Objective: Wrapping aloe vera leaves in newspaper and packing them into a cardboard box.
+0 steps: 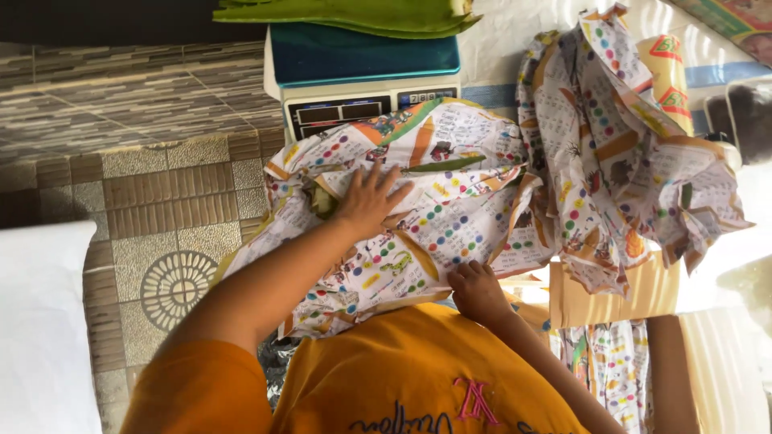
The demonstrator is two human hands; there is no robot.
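Observation:
A bundle wrapped in colourful printed paper (450, 209) lies in front of me, below a digital scale. My left hand (368, 199) rests flat on top of the bundle with its fingers spread, pressing the paper down. My right hand (476, 291) is curled into a fist at the bundle's near edge and pinches the paper there. A second crumpled sheet of the same printed paper (627, 153) stands loosely to the right, over a brown cardboard box (635, 293). My orange shirt (402, 370) fills the bottom of the view.
A digital scale (362, 64) with a teal platform stands behind the bundle, with folded green leaves (354, 14) beyond it. A white cushion or sack (40, 321) lies at the left on the patterned floor tiles (161, 209). More printed paper (611, 370) hangs at lower right.

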